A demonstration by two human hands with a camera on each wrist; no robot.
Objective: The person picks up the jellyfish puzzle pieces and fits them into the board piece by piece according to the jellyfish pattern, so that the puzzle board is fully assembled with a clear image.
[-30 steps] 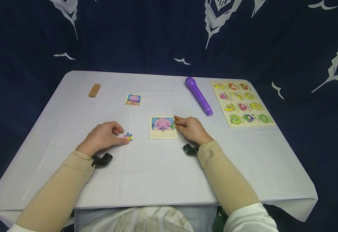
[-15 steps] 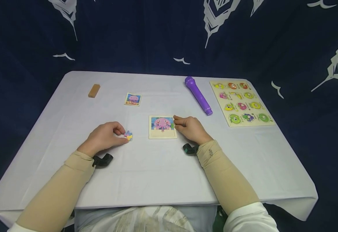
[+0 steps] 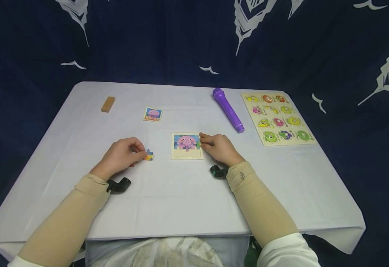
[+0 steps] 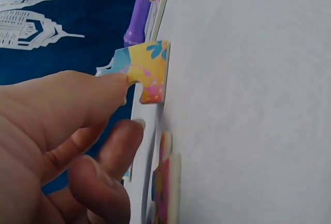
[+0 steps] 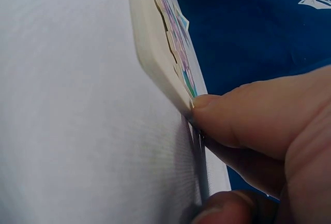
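In the left wrist view, my left hand pinches a yellow and blue jigsaw piece between thumb and finger. Another jigsaw piece, red-edged, lies on the table beneath that hand and is mostly hidden by it in the head view. A square wooden puzzle board rests in the middle of the table, its upper part filled with a pink octopus picture and its lower part bare wood. With thumb and finger, my right hand grips the board's right edge; the right wrist view shows the thumb at its rim.
A small octopus picture card lies behind the board. Farther left is a brown wooden block. A purple microphone-shaped stick and a large fruit puzzle board lie at the back right of the white table.
The left hand's fingers have turned the jigsaw piece and shifted slightly right with it, uncovering a bit of the red piece below. The right hand and the puzzle board stay put.
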